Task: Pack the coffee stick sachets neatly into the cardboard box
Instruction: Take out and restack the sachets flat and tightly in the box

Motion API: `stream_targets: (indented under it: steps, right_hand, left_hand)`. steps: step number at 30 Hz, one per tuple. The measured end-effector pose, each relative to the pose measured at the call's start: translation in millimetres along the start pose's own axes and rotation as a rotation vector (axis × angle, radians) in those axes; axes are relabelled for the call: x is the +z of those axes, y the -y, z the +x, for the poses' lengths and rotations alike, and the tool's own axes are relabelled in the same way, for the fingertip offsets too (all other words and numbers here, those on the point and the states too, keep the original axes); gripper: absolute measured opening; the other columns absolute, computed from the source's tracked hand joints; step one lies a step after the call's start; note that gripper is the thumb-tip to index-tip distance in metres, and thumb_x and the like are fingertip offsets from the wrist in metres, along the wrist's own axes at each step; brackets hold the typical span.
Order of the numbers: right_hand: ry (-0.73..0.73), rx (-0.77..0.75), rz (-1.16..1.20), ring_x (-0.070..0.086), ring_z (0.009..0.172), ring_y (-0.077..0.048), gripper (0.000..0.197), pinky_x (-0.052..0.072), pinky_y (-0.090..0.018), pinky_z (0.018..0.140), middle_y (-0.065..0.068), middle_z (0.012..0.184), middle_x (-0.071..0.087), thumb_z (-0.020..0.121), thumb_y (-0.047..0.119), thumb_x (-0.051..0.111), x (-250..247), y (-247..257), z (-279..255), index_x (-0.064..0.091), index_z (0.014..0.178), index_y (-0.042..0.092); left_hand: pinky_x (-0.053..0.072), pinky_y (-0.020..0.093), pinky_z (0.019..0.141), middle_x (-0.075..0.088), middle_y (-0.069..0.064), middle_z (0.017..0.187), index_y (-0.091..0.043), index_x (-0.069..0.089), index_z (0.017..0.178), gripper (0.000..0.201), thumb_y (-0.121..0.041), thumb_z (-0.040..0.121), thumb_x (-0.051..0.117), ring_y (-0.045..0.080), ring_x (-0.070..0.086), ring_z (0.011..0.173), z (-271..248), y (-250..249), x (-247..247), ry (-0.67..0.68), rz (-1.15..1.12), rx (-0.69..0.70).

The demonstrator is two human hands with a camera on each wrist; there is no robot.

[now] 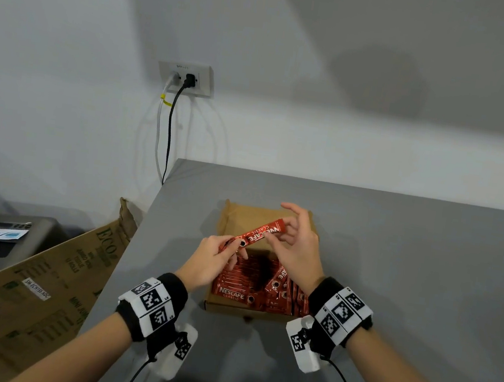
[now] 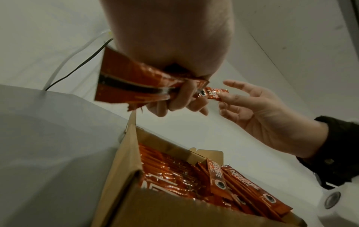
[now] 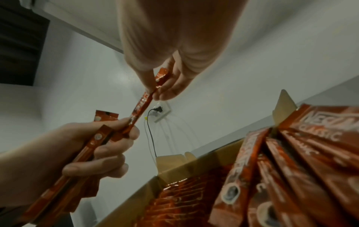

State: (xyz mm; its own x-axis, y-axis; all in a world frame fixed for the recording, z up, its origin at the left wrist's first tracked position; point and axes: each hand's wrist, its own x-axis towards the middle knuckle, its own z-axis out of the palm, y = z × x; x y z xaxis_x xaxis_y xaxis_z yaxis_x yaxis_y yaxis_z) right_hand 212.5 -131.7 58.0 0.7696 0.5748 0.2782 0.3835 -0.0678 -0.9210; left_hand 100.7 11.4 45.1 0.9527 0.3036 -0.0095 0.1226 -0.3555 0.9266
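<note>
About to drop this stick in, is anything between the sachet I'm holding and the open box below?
Nothing visible blocks it. The sachet hangs between the left hand and right hand, directly over the open cardboard box, whose lid is folded back.

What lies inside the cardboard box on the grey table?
The cardboard box holds rows of red coffee sachets, some on the right lying loose. Its floor beneath them is covered, so their depth cannot be seen.

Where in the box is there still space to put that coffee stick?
The far half of the cardboard box shows bare floor, between its far wall and the packed sachets. The near half is crowded, with loose sticks piled on the right. The grey table right of the box is bare too.
</note>
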Motion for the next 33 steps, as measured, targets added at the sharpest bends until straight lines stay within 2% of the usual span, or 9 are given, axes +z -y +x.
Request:
stream_targets:
  steps: [5, 9, 14, 16, 19, 22, 27, 30, 33]
  right_hand:
    - [-0.026, 0.012, 0.094, 0.064, 0.076, -0.010, 0.065, 0.053, -0.020, 0.078, -0.002, 0.083, 0.064, 0.077, 0.002, 0.072, 7.6, 6.8, -3.5, 0.035, 0.124, 0.026]
    - [0.173, 0.108, -0.099, 0.065, 0.083, -0.006, 0.023, 0.054, -0.025, 0.083, 0.003, 0.088, 0.069, 0.078, 0.016, 0.073, 5.2, 6.2, -4.3, 0.058, 0.095, 0.019]
    - [0.383, 0.120, -0.301, 0.062, 0.070, -0.003, 0.020, 0.052, -0.013, 0.068, -0.005, 0.089, 0.071, 0.078, 0.021, 0.072, 1.7, 2.2, -12.2, 0.070, 0.089, 0.005]
    - [0.487, 0.133, -0.315, 0.063, 0.069, -0.009, 0.021, 0.052, -0.016, 0.068, -0.005, 0.084, 0.070, 0.077, 0.022, 0.073, 7.9, -0.7, -18.9, 0.071, 0.086, 0.003]
    - [0.635, 0.092, -0.511, 0.062, 0.082, -0.017, 0.025, 0.045, -0.021, 0.075, -0.009, 0.093, 0.070, 0.080, 0.024, 0.072, 23.8, -5.4, -22.9, 0.071, 0.094, 0.004]
    - [0.770, 0.021, -0.727, 0.061, 0.088, -0.030, 0.014, 0.040, -0.027, 0.073, -0.015, 0.091, 0.068, 0.081, 0.014, 0.067, 38.0, -7.4, -24.0, 0.070, 0.090, 0.003]
    - [0.846, -0.028, -0.948, 0.058, 0.100, -0.040, 0.021, 0.048, -0.043, 0.082, -0.024, 0.107, 0.061, 0.082, -0.001, 0.055, 50.4, -7.8, -24.9, 0.061, 0.101, -0.004]
    - [0.850, -0.068, -0.991, 0.057, 0.101, -0.041, 0.025, 0.046, -0.044, 0.085, -0.024, 0.109, 0.061, 0.084, 0.000, 0.052, 55.8, -6.7, -26.3, 0.061, 0.107, -0.004]
    - [0.836, -0.068, -0.973, 0.058, 0.100, -0.039, 0.025, 0.048, -0.044, 0.085, -0.023, 0.108, 0.061, 0.081, 0.001, 0.056, 54.5, -9.6, -26.9, 0.062, 0.105, -0.004]
  left_hand:
    - [0.040, 0.014, 0.056, 0.054, -0.003, 0.055, -0.015, 0.065, 0.083, 0.033, -0.027, 0.100, 0.039, -0.001, 0.046, 0.044, -0.5, -5.1, 4.1, 0.129, 0.093, 0.011]
    - [0.044, 0.018, 0.060, 0.055, -0.006, 0.057, -0.019, 0.066, 0.079, 0.027, -0.027, 0.097, 0.048, 0.002, 0.051, 0.052, 1.1, -0.5, 2.3, 0.156, 0.158, -0.036]
    - [0.048, 0.030, 0.064, 0.062, -0.002, 0.068, -0.007, 0.067, 0.078, 0.029, -0.032, 0.090, 0.057, 0.013, 0.057, 0.064, 1.9, 12.0, -20.4, -0.111, 0.250, -0.116]
    - [0.042, 0.025, 0.058, 0.060, -0.004, 0.064, -0.007, 0.066, 0.077, 0.029, -0.035, 0.087, 0.062, 0.009, 0.053, 0.058, 1.5, 11.4, -26.4, -0.154, 0.281, -0.108]
    - [0.035, 0.012, 0.053, 0.056, -0.006, 0.061, -0.014, 0.068, 0.075, 0.009, -0.013, 0.083, 0.063, 0.001, 0.048, 0.050, 1.2, 9.2, -25.9, -0.107, 0.349, -0.086]
    - [0.035, 0.009, 0.051, 0.056, -0.008, 0.058, -0.015, 0.069, 0.074, 0.014, -0.005, 0.080, 0.061, 0.000, 0.048, 0.049, 1.5, 7.9, -25.0, -0.129, 0.328, -0.084]
    - [0.047, 0.021, 0.061, 0.059, -0.011, 0.064, -0.017, 0.065, 0.070, 0.009, -0.021, 0.071, 0.074, 0.006, 0.058, 0.061, -3.2, 3.9, -24.8, 0.283, 0.618, -0.097]
    - [0.046, 0.025, 0.059, 0.053, -0.010, 0.061, -0.023, 0.054, 0.063, 0.023, -0.033, 0.069, 0.073, 0.014, 0.054, 0.064, -4.3, 10.7, -16.3, 0.318, 0.799, -0.113]
    - [0.042, 0.028, 0.061, 0.062, 0.000, 0.077, -0.021, 0.054, 0.074, 0.018, -0.035, 0.075, 0.065, 0.020, 0.056, 0.072, -6.3, 17.5, -2.7, 0.294, 0.997, -0.052]
